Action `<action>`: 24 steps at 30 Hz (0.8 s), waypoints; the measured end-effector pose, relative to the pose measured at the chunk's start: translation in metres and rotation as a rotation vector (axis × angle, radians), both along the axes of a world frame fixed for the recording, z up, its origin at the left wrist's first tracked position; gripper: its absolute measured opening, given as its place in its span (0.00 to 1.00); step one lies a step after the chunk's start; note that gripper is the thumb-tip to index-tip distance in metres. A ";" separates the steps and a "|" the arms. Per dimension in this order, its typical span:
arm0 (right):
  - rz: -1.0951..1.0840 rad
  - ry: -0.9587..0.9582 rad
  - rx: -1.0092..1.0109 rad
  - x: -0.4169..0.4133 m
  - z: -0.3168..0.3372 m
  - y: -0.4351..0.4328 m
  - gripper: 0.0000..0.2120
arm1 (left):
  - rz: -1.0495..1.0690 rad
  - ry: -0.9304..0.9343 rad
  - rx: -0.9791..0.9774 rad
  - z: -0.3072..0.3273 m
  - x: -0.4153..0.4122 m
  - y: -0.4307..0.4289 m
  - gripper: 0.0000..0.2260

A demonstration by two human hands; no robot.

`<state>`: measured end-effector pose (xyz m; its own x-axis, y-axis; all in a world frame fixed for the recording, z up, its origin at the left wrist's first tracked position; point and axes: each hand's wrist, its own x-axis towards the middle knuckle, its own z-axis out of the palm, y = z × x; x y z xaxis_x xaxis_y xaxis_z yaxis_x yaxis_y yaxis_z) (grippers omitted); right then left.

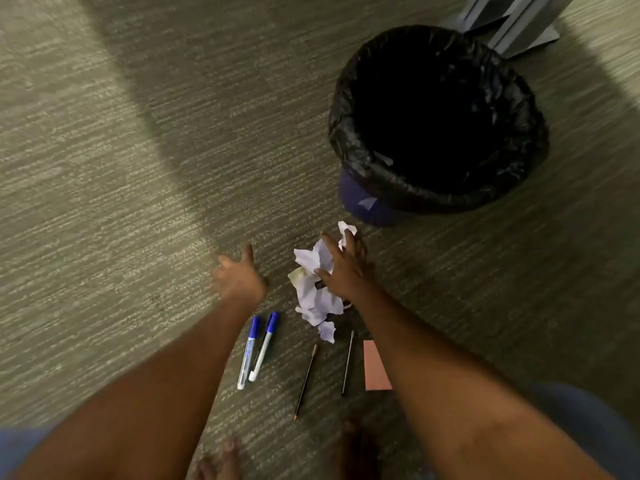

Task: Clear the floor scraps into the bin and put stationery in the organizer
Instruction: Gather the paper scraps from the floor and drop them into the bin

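A heap of crumpled white paper scraps lies on the carpet in front of a round bin lined with a black bag. My right hand rests on top of the heap, fingers spread over the paper. My left hand hovers open just left of the heap, touching nothing. Two blue-capped pens lie side by side below my left hand. Two thin pencils and a pink sticky pad lie on the floor below the scraps.
Grey metal furniture legs stand behind the bin at the top right. My bare feet show at the bottom edge. Open grey-green carpet stretches to the left. No organizer is in view.
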<state>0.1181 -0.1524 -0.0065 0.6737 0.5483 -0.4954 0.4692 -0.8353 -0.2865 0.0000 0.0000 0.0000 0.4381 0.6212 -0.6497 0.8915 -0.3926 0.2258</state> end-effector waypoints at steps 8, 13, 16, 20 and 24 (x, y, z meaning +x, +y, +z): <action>0.032 -0.004 0.055 -0.008 -0.044 0.003 0.33 | -0.091 -0.195 0.078 -0.061 -0.010 -0.048 0.29; -0.054 -0.004 0.012 -0.016 -0.058 0.011 0.28 | -0.153 -0.313 0.168 -0.069 -0.003 -0.064 0.31; -0.068 -0.068 -0.012 -0.017 -0.063 0.016 0.22 | -0.140 -0.352 0.320 -0.074 -0.002 -0.060 0.35; -0.084 -0.118 0.017 -0.018 -0.070 0.016 0.20 | -0.041 -0.263 0.265 -0.083 -0.003 -0.056 0.43; -0.106 -0.108 0.099 -0.018 -0.073 0.020 0.18 | -0.126 -0.352 0.178 -0.090 -0.002 -0.058 0.39</action>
<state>0.0998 -0.1327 -0.0798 0.7769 0.5140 -0.3636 0.4126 -0.8518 -0.3227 -0.0021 -0.0581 -0.0898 0.6942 0.6378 -0.3337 0.7144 -0.5542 0.4272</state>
